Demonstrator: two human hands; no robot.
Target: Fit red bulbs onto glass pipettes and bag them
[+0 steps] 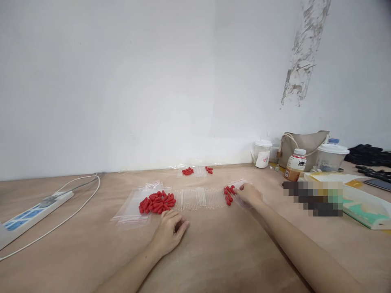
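Observation:
My left hand point(170, 231) rests on the table, fingers loosely curled and thumb apart, nothing visible in it. Just beyond its knuckles is a heap of red rubber dropper bulbs point(157, 202), beside and partly on flat clear zip bags point(131, 207). A row of thin clear dropper tubes point(200, 197) lies between my two hands. To the right, my right hand point(249, 194) is over another clear bag point(244, 204), its fingertips pinched at the edge of a small group of red bulbs point(227, 199); the fingertips partly hide what they hold.
Near the wall lies a clear bag with more tubes point(200, 171) and red bulbs point(187, 171). A power strip point(36, 213) and white cable point(91, 195) are at left. At right stand a lidded cup point(262, 154), a bottle point(295, 165), a grey bag point(305, 146) and a tub point(331, 158).

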